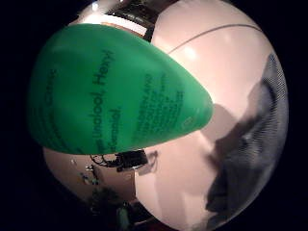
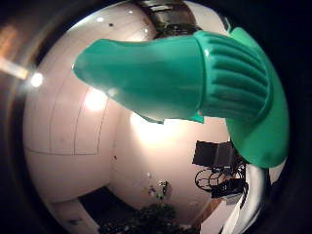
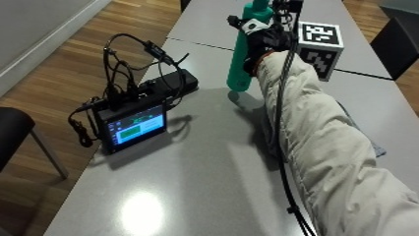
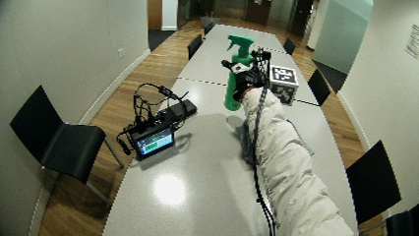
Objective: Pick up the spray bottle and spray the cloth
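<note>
Near the top centre of the outside view, the gloved right hand (image 3: 265, 39) is wrapped around the green spray bottle (image 3: 241, 61), holding it upright and clear of the worktop (image 3: 196, 177), presumably to aim its nozzle. The cloth (image 1: 250, 144) lies beneath the sleeve.

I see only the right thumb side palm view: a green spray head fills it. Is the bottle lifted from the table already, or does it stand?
Observer: In the wide outside view the spray bottle is off the table, upright, gripped by the gloved right hand.
Operator: Where is the cloth?
Observer: A grey cloth lies on the table beside the sleeve, nearer the person than the bottle.
Operator: Which way does the nozzle point?
Observer: Away from the cloth, toward the side with the small screen.
</note>
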Demonstrator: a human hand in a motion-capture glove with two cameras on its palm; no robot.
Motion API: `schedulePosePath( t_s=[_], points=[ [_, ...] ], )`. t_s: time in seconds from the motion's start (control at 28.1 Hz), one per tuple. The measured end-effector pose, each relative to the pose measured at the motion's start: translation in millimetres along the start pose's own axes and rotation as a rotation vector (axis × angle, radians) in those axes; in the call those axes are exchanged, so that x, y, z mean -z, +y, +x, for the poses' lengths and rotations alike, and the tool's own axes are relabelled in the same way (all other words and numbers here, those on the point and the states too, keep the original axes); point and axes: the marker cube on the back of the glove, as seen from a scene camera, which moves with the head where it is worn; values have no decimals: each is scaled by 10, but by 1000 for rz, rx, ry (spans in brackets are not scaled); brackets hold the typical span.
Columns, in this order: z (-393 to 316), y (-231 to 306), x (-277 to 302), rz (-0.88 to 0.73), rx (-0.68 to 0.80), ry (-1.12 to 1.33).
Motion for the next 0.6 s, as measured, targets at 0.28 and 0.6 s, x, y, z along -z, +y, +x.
schedulePosePath(
  t_s=[0.28,0.6],
  points=[
    [115,53,-209,-26,-28,69],
    [178,89,-170,-49,-70,57]
  ],
)
